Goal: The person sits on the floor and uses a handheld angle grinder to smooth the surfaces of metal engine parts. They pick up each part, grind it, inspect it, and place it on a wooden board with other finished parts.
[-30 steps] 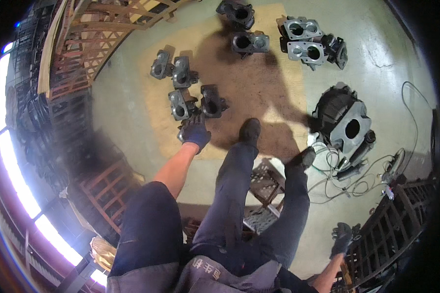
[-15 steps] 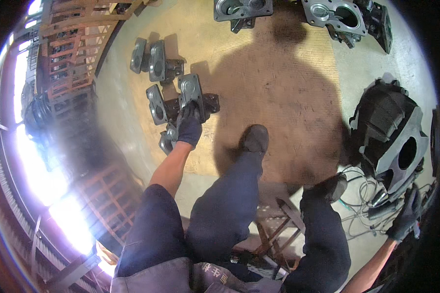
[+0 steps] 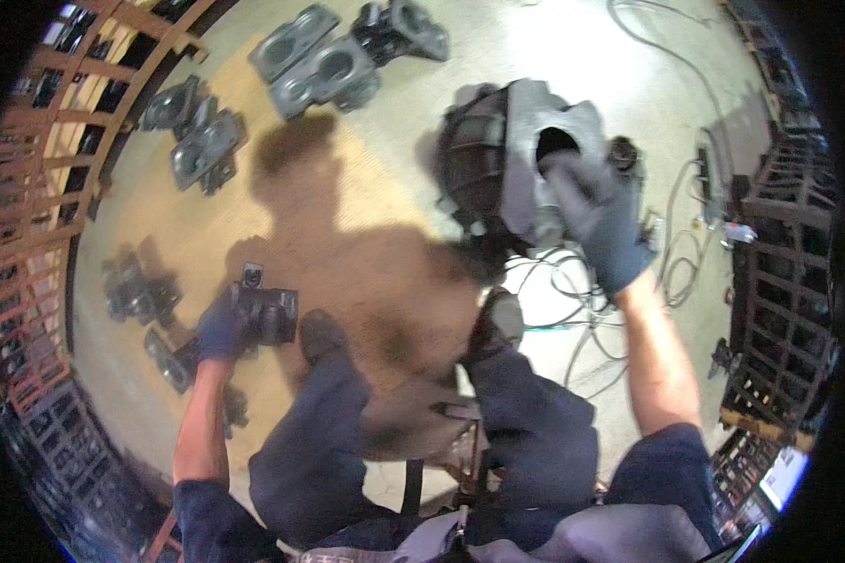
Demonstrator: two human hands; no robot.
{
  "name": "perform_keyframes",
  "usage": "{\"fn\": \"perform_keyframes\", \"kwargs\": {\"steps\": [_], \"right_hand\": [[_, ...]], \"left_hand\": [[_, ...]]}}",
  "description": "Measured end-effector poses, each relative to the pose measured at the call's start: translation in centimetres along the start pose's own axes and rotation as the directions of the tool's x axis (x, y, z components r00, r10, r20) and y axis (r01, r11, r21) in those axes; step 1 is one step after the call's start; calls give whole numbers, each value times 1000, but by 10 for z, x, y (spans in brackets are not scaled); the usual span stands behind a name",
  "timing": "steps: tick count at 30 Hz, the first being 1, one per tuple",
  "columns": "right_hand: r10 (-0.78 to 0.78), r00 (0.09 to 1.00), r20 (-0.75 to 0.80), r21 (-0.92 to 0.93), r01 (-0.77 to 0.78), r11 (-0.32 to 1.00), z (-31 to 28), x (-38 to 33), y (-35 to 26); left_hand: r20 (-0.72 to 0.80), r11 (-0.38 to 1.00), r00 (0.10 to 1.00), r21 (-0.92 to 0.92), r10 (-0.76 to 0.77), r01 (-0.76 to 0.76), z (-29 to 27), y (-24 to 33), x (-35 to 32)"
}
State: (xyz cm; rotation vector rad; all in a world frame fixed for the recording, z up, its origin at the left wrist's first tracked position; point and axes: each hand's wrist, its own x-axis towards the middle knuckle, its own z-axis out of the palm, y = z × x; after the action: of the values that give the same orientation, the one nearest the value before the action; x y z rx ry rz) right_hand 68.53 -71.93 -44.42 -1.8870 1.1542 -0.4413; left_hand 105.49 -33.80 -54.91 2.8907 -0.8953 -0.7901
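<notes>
Your left hand point(image 3: 220, 327), gloved, was closed around a dark metal part point(image 3: 272, 314), which stuck out to the right of your knuckles, just left of your left shoe point(image 3: 324, 336). The fingers themselves were mostly hidden, and whether the part was clear of the mat point(image 3: 380, 192) could not be told. Your right hand point(image 3: 606, 225), also gloved, reached over the big metal housing point(image 3: 521, 164) on the right, its fingers stretched toward the round hole. They were blurred, so how wide they stood, and whether they touched the rim, could not be told.

Half a second earlier, your left hand was on a part among the left group, and your right hand was out at the right edge, near the cables. By this moment the held part had turned and stood off from its neighbours, and your view had swung so that the housing sat closer to the middle.

Other metal parts point(image 3: 133, 289) lay left of your left hand, a pair point(image 3: 207, 150) farther off, and another group point(image 3: 327, 77) at the far side. Cables point(image 3: 591, 300) looped near the housing, with slatted racks point(image 3: 789, 272) along both sides.
</notes>
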Motion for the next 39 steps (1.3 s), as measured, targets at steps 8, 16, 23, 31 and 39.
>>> {"fn": "perform_keyframes", "kwargs": {"steps": [8, 16, 23, 31, 39], "right_hand": [[30, 939, 344, 200, -104, 974, 30, -127, 48], [96, 995, -14, 556, -72, 828, -30, -122, 40], [308, 950, 45, 859, -194, 474, -62, -49, 54], [511, 816, 269, 957, -287, -44, -31, 8, 122], [483, 817, 316, 946, -309, -96, -22, 11, 146]], "left_hand": [[-77, 794, 812, -175, 578, -582, -65, 263, -73], [-95, 494, 485, 108, 869, -863, -79, 433, -62], [10, 312, 327, 274, 945, -910, -12, 476, 27], [-67, 324, 344, -209, 936, -922, -4, 493, 40], [-30, 695, 724, -253, 690, -673, 14, 511, 25]]}}
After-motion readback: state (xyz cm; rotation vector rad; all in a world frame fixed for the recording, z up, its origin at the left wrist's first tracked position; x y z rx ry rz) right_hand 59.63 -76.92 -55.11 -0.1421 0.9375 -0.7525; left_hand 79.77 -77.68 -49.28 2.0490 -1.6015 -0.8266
